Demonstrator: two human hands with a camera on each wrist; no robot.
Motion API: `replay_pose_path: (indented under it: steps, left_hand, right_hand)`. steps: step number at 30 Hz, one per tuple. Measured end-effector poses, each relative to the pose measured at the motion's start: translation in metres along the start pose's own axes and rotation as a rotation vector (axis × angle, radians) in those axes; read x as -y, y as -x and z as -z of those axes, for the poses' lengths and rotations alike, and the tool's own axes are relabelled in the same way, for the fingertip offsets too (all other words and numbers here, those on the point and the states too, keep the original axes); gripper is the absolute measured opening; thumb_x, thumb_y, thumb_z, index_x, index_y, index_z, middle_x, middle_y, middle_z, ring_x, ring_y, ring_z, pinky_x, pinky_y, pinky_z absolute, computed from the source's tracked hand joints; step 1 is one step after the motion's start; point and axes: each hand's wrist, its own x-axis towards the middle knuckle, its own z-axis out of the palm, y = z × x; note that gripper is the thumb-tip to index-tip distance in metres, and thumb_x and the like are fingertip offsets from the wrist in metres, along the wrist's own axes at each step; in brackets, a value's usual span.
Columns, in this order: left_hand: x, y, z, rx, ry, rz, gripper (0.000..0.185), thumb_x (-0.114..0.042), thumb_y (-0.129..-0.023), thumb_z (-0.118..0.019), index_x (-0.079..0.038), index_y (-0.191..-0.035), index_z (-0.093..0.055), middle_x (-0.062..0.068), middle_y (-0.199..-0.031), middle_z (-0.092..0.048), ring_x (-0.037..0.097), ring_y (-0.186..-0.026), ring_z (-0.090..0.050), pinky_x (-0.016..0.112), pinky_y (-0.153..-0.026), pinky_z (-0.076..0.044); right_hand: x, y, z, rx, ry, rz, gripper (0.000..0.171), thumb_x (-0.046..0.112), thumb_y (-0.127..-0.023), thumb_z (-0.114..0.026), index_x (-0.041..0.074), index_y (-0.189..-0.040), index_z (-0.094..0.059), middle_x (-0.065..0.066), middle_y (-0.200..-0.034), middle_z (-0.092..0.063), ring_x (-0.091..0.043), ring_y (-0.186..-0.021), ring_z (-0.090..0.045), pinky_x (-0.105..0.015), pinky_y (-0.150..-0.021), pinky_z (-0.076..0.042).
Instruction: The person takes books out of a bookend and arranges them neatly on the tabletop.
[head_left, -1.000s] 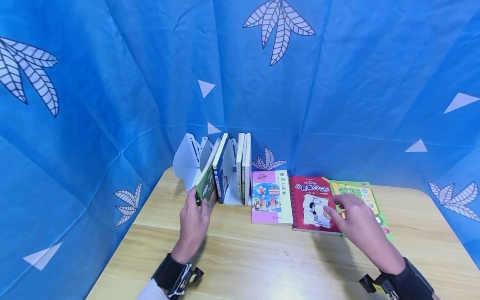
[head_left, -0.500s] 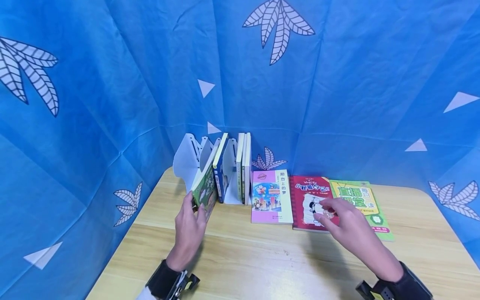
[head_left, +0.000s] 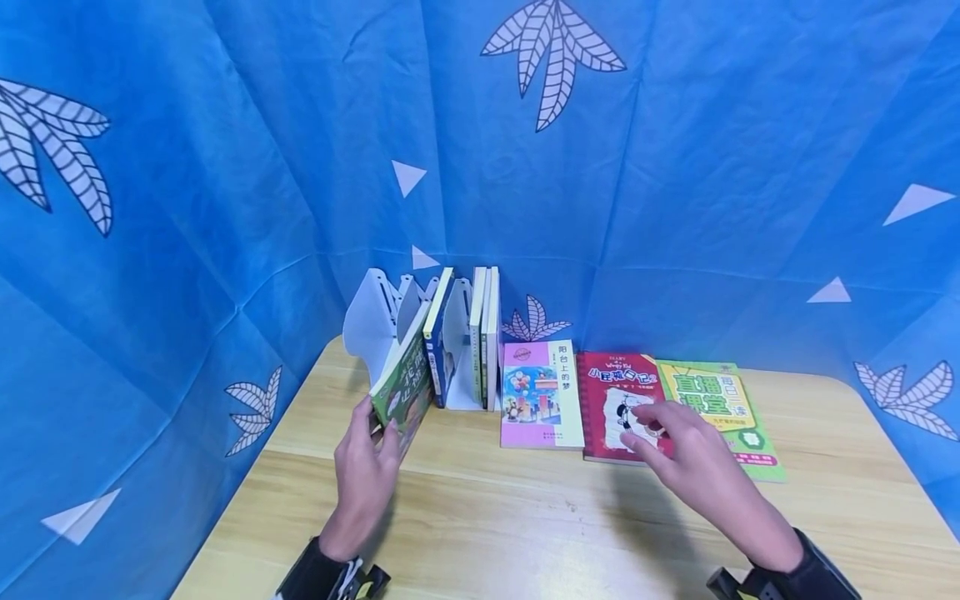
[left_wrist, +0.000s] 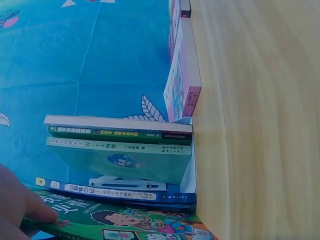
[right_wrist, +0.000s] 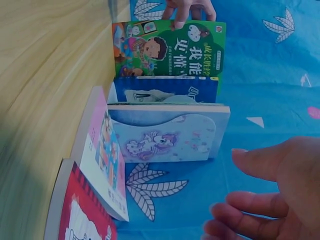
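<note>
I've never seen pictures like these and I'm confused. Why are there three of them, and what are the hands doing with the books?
A person wears three small cameras: one on the head looking down, and one on each wrist. That gives three views of the same moment. On the wooden table stands a white book rack with books upright in it. The left hand grips a green book that leans tilted at the rack's near side. Three books lie flat: a pink book, a red book and a green-yellow book. The right hand is open above the red book, holding nothing.
</note>
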Motion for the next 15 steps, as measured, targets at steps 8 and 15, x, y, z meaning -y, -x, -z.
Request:
replay_pose_path:
  steps: [8,15]
  left_hand:
    - [0.003,0.004,0.008,-0.037,0.021,-0.022,0.051,0.018,-0.088,-0.065,0.009,-0.137,-0.053,0.037,-0.123,-0.068,0.049,-0.109,-0.072,0.038,-0.083,-0.062]
    - [0.003,0.009,0.015,-0.032,0.02,0.006,0.05,0.02,-0.087,-0.065,0.01,-0.135,-0.054,0.035,-0.123,-0.069,0.048,-0.108,-0.072,0.044,-0.08,-0.063]
  right_hand:
    - [0.003,0.0,0.0,0.01,-0.01,-0.002,0.044,0.034,-0.091,-0.081,0.005,-0.123,-0.073,-0.015,-0.119,-0.074,-0.027,-0.1,-0.068,-0.045,-0.078,-0.066]
    - [0.005,0.001,-0.001,0.026,-0.035,-0.006,0.043,0.03,-0.091,-0.081,0.003,-0.124,-0.072,-0.018,-0.123,-0.073,-0.038,-0.113,-0.068,-0.056,-0.089,-0.064]
